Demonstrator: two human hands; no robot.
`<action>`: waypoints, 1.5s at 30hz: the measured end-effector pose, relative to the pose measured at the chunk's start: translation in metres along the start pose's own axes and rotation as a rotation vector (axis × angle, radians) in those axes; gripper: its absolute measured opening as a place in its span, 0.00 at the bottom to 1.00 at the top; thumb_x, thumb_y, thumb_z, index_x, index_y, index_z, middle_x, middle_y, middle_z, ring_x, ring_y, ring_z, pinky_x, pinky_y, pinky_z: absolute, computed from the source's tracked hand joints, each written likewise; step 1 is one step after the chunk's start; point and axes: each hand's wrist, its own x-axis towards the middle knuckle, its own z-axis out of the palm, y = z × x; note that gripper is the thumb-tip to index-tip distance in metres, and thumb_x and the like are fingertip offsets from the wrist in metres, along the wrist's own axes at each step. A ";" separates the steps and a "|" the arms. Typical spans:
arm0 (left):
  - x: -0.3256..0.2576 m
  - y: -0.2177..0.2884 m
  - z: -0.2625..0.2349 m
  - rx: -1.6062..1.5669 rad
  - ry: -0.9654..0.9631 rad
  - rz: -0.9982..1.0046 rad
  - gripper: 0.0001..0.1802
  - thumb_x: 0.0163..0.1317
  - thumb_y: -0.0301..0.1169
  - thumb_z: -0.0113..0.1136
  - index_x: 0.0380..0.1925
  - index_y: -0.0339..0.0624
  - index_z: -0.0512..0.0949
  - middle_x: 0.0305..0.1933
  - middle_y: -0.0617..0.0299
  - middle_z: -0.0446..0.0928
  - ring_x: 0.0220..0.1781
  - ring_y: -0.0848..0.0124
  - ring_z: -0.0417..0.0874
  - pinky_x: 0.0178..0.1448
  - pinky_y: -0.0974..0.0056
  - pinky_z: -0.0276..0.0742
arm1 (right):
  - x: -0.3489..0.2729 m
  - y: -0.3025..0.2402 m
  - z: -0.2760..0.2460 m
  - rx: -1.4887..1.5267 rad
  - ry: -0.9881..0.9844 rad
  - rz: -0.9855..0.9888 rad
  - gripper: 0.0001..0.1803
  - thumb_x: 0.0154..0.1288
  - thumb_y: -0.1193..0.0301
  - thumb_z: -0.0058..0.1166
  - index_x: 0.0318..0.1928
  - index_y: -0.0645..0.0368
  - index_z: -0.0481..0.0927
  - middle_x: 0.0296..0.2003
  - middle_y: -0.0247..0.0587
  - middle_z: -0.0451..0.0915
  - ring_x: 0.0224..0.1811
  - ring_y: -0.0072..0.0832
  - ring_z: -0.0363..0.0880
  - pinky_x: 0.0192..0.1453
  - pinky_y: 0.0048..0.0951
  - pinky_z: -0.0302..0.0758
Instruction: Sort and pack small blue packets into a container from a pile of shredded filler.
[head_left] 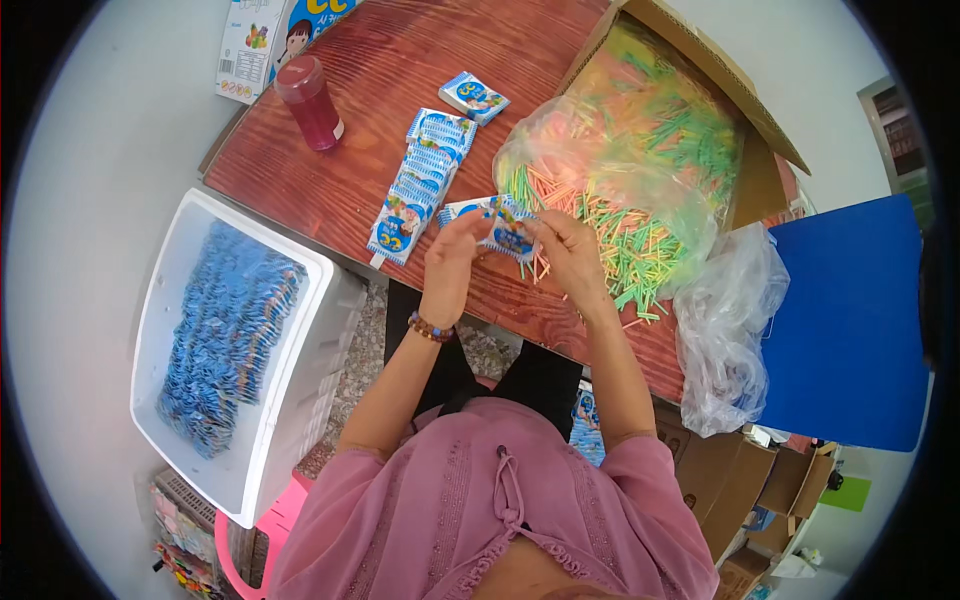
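Over the near edge of the table, my two hands are at a small blue and white packet (512, 238). My right hand (574, 262) pinches its right end between thumb and fingers. My left hand (450, 268), with a beaded bracelet on the wrist, has its fingers closed at the packet's left side. Another part of a blue and white packet (460, 208) shows just behind my left fingers. Left of my hands lies an overlapping row of like packets (420, 185). Farther back sits a small separate pile of packets (474, 97).
Right of my hands, many thin coloured sticks (640, 245) spill from a clear bag in a cardboard box (760, 85). A red-lidded jar (312, 105) stands at the far left. A white tub (290, 400) holds many blue packets. Crumpled plastic (730, 330) hangs beside a blue panel (850, 320).
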 end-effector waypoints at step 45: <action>0.023 0.045 -0.054 1.611 0.515 0.437 0.50 0.43 0.35 0.75 0.63 0.27 0.58 0.53 0.43 0.66 0.58 0.46 0.67 0.63 0.50 0.64 | 0.140 0.014 0.116 -0.234 -0.132 -0.090 0.15 0.63 0.63 0.58 0.40 0.60 0.71 0.32 0.48 0.76 0.33 0.38 0.76 0.39 0.36 0.71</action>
